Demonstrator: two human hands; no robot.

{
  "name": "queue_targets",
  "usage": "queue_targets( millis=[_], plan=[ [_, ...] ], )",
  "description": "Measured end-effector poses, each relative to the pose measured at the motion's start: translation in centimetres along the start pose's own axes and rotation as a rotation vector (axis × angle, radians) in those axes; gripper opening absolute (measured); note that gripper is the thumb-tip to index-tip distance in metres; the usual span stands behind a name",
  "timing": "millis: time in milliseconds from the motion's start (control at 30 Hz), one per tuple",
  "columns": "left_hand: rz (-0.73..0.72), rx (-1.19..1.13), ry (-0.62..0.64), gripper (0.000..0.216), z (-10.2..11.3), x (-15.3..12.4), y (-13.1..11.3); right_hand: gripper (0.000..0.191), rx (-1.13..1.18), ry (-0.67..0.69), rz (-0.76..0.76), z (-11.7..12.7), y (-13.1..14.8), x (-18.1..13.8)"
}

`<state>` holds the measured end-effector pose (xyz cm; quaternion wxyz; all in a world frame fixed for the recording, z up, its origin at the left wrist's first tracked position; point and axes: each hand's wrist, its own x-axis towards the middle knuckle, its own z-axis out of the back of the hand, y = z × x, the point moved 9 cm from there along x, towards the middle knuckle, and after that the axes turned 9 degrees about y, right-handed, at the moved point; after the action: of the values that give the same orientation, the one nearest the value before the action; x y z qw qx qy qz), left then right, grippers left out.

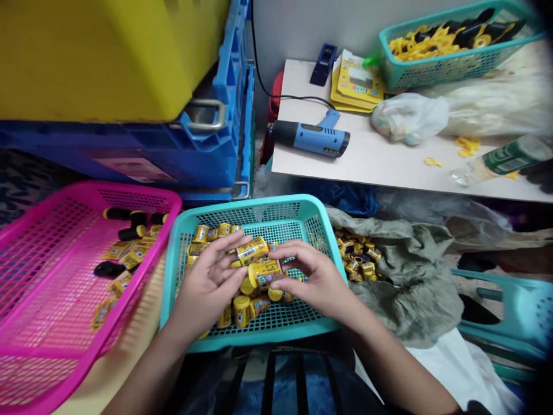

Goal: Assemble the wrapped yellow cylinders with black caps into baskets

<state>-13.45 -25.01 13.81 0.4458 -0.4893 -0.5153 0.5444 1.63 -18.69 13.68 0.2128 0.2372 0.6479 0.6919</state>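
Above a teal basket (254, 340), my left hand (211, 282) has its fingers curved under one small yellow labelled bottle (253, 250), which lies along the fingertips. My right hand (313, 276) pinches a second yellow bottle (264, 272) between thumb and fingers. This second bottle is tilted, its capped end close to my left thumb. Below and around both hands, more small yellow bottles (242, 311) lie loose in the basket, some upright and some on their sides. My hands hide part of them.
At left is a pink basket (56, 271) with black and yellow pieces. Blue crates (173, 155) stand behind it. A white table (367, 164) bears a blue heat gun (319, 138), yellow cards (356, 80) and another teal basket (436, 75). A sack (406, 282) of bottles lies at right.
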Motion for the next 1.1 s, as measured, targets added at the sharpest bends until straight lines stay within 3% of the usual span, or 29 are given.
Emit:
queue_targets(
  millis=[400,500,600,667,733,800,900,967,1100],
  plan=[
    [-0.003,0.054,0.064,0.045,-0.9,-0.3,-0.6,0.027,0.007,0.016,0.078,0.4,-0.6,-1.1],
    [0.002,0.079,0.091,0.036,-2.0,0.3,-1.3,0.028,0.032,-0.011,0.105,1.0,0.0,-1.7],
    [-0.003,0.076,0.201,0.028,-5.7,2.1,-2.3,0.032,-0.014,-0.111,0.126,3.5,1.2,-4.2],
    [0.012,0.121,0.377,0.04,-9.8,3.6,-2.8,0.032,-0.124,-0.29,0.141,7.2,2.0,-7.4],
    [0.046,0.305,0.557,0.058,-13.5,4.7,-2.8,0.034,-0.275,-0.479,0.061,11.8,1.4,-11.4],
    [0.079,0.546,0.656,0.069,-15.3,5.4,-2.2,0.043,-0.441,-0.525,-0.213,16.2,-1.9,-14.5],
    [0.075,0.71,0.673,0.066,-14.5,5.8,-1.3,0.045,-0.763,-0.477,-0.758,22.1,-9.1,-17.7],
    [0.059,0.723,0.62,0.061,-12.6,5.7,-0.8,0.034,-0.806,-0.444,-0.871,24.4,-13.4,-17.1],
    [0.088,0.786,0.508,0.055,-8.1,4.8,0.1,0.031,-0.787,-0.29,-0.95,26.2,-20.0,-12.4]
  ],
)
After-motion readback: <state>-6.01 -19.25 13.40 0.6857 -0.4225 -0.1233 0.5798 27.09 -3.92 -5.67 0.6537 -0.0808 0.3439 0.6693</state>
